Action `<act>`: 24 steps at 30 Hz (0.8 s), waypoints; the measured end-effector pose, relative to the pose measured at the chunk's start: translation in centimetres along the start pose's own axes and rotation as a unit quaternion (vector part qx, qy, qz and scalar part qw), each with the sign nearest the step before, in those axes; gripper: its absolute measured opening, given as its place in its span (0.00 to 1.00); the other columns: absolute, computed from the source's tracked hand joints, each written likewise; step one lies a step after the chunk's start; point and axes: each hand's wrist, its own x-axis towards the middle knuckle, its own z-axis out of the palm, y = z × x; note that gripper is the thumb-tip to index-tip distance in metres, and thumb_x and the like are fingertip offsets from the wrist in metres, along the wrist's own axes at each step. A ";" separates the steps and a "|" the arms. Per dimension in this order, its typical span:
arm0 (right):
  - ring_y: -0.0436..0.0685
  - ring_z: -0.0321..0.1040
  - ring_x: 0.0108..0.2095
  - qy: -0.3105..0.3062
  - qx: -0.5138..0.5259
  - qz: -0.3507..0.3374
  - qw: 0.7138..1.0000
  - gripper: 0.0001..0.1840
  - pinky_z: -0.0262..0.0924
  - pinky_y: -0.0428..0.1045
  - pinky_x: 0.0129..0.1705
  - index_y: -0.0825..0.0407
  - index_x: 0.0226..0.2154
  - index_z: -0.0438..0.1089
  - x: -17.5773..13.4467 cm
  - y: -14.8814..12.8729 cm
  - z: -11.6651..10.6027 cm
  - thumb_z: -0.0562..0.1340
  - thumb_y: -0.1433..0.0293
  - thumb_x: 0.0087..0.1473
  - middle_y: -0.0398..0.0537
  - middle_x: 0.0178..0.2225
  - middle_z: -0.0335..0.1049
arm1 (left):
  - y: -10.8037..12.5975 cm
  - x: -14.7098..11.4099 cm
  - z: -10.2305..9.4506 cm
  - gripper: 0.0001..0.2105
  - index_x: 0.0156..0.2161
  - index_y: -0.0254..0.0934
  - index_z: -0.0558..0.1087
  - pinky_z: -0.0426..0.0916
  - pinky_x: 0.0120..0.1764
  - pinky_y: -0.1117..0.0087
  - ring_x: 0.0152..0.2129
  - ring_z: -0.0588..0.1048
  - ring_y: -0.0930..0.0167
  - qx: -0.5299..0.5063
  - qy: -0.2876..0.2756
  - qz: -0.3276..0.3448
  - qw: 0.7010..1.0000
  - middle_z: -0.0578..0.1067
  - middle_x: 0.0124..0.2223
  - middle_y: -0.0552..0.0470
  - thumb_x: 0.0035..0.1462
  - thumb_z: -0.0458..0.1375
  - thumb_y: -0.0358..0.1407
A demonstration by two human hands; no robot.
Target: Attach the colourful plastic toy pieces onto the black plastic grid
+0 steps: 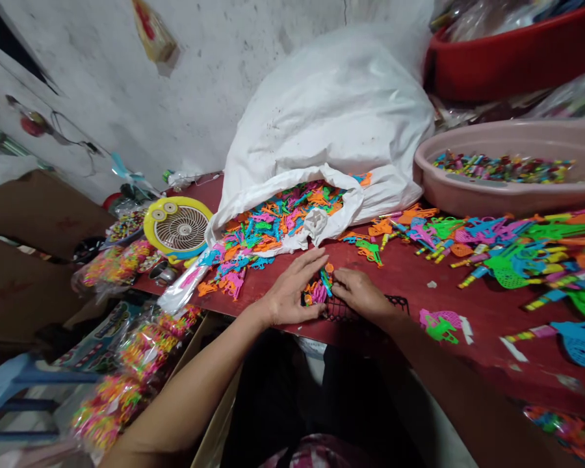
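Note:
My left hand (296, 290) is open, fingers stretched and thumb apart, around the left side of a small black mesh holder (340, 311) at the table's front edge. Inside or against that holder is a bunch of small plastic toy pieces (316, 291) in pink, blue, green and orange. My right hand (361, 292) rests over the holder's right side with fingers curled beside the blue and green pieces; its fingertips are partly hidden, and what they grip does not show clearly. Beyond both hands, a white sack (331, 110) lies with its mouth spilling many bright plastic toy pistols (277, 221).
Colourful toy bundles with striped sticks (511, 266) cover the right of the red table (400, 266). A pink tub (507, 195) stands behind them, a red basin (517, 65) above. Left are a yellow fan (179, 227), a metal cup (162, 273) and bagged toys (146, 348).

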 end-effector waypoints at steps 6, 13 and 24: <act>0.49 0.50 0.23 0.018 0.170 0.095 0.981 0.14 0.45 0.45 0.25 0.50 0.20 0.57 0.0 0.6 0.4 0.59 0.61 0.47 0.37 0.20 0.52 | -0.5 -0.7 0.3 0.52 0.69 0.43 0.39 0.48 0.65 0.46 0.67 0.46 0.54 0.011 0.029 -0.070 0.997 0.46 0.70 0.41 0.48 0.66 0.47; 0.50 0.54 0.24 0.051 0.136 0.109 0.983 0.13 0.48 0.46 0.26 0.51 0.20 0.64 0.0 0.7 0.4 0.62 0.59 0.43 0.39 0.20 0.58 | -0.3 -0.8 0.2 0.50 0.69 0.42 0.44 0.52 0.65 0.51 0.67 0.49 0.56 -0.036 0.015 -0.097 0.995 0.47 0.70 0.41 0.47 0.67 0.43; 0.54 0.67 0.25 0.079 0.281 0.187 0.938 0.21 0.62 0.48 0.29 0.53 0.33 0.70 -0.3 0.1 0.5 0.65 0.53 0.44 0.47 0.26 0.73 | -0.1 -0.8 -0.3 0.48 0.68 0.42 0.48 0.51 0.64 0.49 0.66 0.50 0.54 -0.074 0.018 -0.088 0.993 0.50 0.69 0.41 0.45 0.68 0.38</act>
